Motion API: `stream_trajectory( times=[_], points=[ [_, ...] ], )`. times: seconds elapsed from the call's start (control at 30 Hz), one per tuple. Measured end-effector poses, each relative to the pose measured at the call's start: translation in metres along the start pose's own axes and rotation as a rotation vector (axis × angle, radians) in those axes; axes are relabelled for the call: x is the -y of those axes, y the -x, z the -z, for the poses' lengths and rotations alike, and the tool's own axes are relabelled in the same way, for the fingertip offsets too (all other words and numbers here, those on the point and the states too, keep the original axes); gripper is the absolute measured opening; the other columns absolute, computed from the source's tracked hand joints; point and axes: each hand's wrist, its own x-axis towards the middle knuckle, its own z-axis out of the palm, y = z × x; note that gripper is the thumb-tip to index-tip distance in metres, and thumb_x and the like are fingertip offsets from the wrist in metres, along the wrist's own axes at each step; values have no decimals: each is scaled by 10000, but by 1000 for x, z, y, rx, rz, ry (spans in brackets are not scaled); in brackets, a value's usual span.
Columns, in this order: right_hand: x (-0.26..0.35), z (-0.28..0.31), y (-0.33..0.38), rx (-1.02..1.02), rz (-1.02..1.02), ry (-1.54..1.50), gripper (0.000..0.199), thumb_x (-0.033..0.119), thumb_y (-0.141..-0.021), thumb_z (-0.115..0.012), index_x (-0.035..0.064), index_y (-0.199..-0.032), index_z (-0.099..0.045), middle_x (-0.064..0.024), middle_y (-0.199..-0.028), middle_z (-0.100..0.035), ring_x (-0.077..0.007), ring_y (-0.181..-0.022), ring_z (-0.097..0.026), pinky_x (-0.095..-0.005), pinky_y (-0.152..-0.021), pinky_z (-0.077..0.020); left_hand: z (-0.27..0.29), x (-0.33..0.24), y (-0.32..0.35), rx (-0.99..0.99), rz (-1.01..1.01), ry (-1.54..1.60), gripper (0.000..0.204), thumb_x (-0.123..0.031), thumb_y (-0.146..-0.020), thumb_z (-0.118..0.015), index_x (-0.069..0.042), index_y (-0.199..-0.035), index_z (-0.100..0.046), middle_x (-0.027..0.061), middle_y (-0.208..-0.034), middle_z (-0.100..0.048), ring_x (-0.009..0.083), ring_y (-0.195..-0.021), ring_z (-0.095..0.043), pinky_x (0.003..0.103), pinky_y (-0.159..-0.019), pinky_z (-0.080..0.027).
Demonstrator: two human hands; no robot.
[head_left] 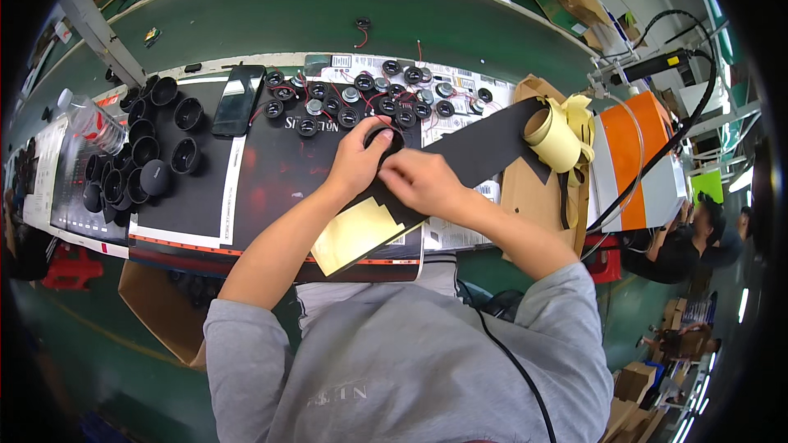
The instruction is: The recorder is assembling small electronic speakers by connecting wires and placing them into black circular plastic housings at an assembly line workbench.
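Near the middle of the bench, my left hand [355, 162] is wrapped round a small round black cup [389, 146], thumb over its rim. My right hand [425, 184] is bent closed at the cup's near right side; its fingertips are pressed together, and anything between them is hidden. Under both hands lies a long black strip [480, 146]. Close to my left wrist is a piece of yellow paper [355, 235] with a stepped edge. Just beyond my hands sit several small round speakers [332, 105] with red wires, some facing up, some showing silver backs.
Several black cups [145, 150] cluster at the left, beside a clear plastic bottle [89, 121] and a phone [239, 100]. To the right stand a yellow paper roll [552, 140] and an orange and white box [639, 162]. A cardboard box [156, 308] is below the bench; people are at far right.
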Motion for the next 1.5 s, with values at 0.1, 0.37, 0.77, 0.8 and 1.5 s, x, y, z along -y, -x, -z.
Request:
stream_trajectory(
  times=[0.1,0.37,0.77,0.8,1.5],
  points=[
    [-1,12,-7,-101,-437,-291,139,125,-888,-653,-13,-906,-653,-132,-762,-673,-201,-639,-672,-290,-575,-513,1,-10,0,79,216,308,319,-160,-961,-442,-56,-1246,-539,82,-1167,-561,181,-983,-592,349,-729,-603],
    [-9,-5,-18,-304,-216,80,99,126,-837,-697,35,-851,-662,-89,-678,-639,-178,-537,-616,-309,-505,-464,7,12,-1,125,177,273,325,-115,-956,-417,-42,-1255,-519,90,-1106,-585,167,-1013,-590,347,-738,-603],
    [-75,-7,0,-308,-538,-414,139,151,-834,-698,17,-809,-672,-12,-535,-539,-80,-473,-472,-265,-472,-382,47,-70,-78,-151,77,-161,303,26,-846,-627,-42,-1141,-628,60,-1081,-648,149,-1038,-583,291,-948,-460],
    [-68,-4,-4,-272,-538,-412,137,162,-832,-694,27,-815,-677,-31,-540,-558,-106,-467,-503,-277,-475,-396,75,-65,-105,-140,2,-292,295,-21,-858,-642,-31,-1153,-632,62,-1089,-648,153,-998,-595,287,-922,-460],
    [-65,-4,-7,-247,-354,-242,127,190,-844,-651,65,-828,-660,-99,-729,-659,-275,-604,-638,-390,-559,-508,143,22,-277,-205,-245,-1322,348,-234,-879,-650,-17,-1150,-638,156,-1001,-684,315,-894,-666,406,-802,-523]
  ],
)
